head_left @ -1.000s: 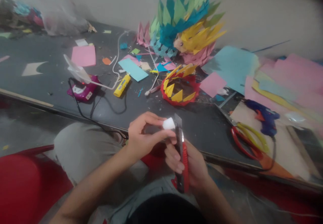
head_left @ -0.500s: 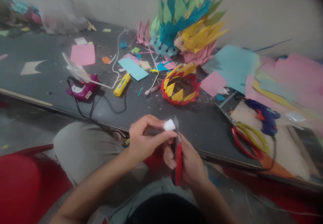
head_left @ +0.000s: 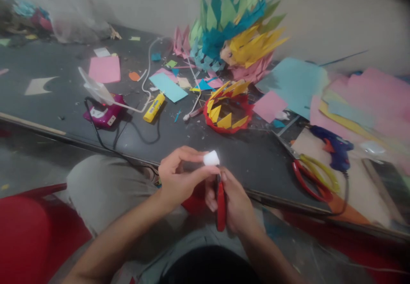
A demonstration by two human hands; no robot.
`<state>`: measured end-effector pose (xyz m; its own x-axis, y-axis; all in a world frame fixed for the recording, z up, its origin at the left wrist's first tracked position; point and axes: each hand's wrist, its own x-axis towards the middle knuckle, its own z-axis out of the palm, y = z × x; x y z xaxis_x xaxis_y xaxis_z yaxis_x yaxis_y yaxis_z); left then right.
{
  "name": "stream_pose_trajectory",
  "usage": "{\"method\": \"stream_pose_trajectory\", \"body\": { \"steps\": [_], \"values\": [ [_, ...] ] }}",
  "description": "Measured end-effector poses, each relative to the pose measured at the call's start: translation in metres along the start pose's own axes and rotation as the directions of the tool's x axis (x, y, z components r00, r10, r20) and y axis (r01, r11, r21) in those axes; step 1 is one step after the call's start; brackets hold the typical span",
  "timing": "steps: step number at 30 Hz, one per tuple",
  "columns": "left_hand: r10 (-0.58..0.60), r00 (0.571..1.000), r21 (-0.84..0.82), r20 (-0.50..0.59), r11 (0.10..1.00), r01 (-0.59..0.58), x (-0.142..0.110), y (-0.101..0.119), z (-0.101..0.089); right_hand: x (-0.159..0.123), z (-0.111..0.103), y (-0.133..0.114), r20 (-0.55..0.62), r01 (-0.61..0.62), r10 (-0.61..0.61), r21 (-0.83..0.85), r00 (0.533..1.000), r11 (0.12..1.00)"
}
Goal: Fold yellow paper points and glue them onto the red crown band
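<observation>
The slim red-handled metal cutter [head_left: 221,207], clamped in the right hand [head_left: 238,207], has turned edge-on and lowered beside the small white cylindrical piece [head_left: 211,158], pinched at the left hand's [head_left: 174,179] fingertips. One white piece and one cutter are held; beyond the hands, one pointed red-and-yellow paper ring [head_left: 231,130] stands formed, while any cut in the white piece, complete or remaining, cannot be made out.

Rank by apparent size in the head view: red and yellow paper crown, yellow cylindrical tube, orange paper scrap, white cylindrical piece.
Red and yellow paper crown
Yellow cylindrical tube
White cylindrical piece
Orange paper scrap
</observation>
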<state>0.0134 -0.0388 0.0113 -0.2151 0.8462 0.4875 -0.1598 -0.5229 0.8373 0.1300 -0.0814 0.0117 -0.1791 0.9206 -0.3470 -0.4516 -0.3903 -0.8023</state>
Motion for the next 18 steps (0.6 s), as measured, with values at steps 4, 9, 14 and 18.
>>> {"method": "stream_pose_trajectory", "body": {
  "steps": [4, 9, 14, 18],
  "values": [
    [0.028, 1.000, -0.023, 0.002, 0.999, -0.028, 0.002, 0.001, -0.002, 0.000, 0.003, -0.004, 0.016, -0.064, 0.063, 0.088, 0.998, 0.994],
    [0.063, 0.997, 0.036, 0.051, 0.997, -0.065, 0.001, 0.000, -0.002, -0.002, 0.003, -0.011, 0.073, -0.094, 0.082, 0.186, 0.994, 0.978],
    [0.093, 0.992, 0.069, 0.090, 0.993, -0.099, -0.002, -0.001, 0.000, 0.000, 0.004, -0.011, 0.048, -0.070, 0.063, 0.164, 0.997, 0.984],
    [0.086, 0.994, 0.113, 0.067, 0.989, -0.093, -0.003, -0.001, 0.001, 0.002, 0.004, -0.007, -0.007, -0.038, 0.039, 0.087, 0.999, 0.996]
  ]
}}
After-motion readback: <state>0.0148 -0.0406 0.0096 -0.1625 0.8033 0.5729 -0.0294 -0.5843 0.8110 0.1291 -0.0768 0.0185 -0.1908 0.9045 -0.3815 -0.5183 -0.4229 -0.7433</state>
